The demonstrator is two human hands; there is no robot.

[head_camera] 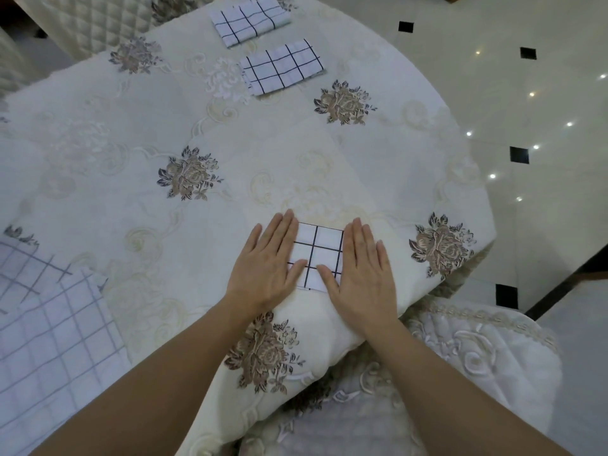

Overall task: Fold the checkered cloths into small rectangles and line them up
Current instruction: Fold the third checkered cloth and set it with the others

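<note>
Checkered cloth (317,255), folded into a small rectangle, lies on the counter (131,179) near its close edge. The left grip (263,268) and the right grip (362,274) lie flat on its two sides, fingers straight, pressing down. A second folded cloth (283,67) sits well away across the counter, a third folded cloth (250,19) just past it. Unfolded cloths (49,324) lie heaped at the left.

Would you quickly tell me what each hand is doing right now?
Left hand: open, pressing flat on the folded cloth.
Right hand: open, pressing it too.
</note>
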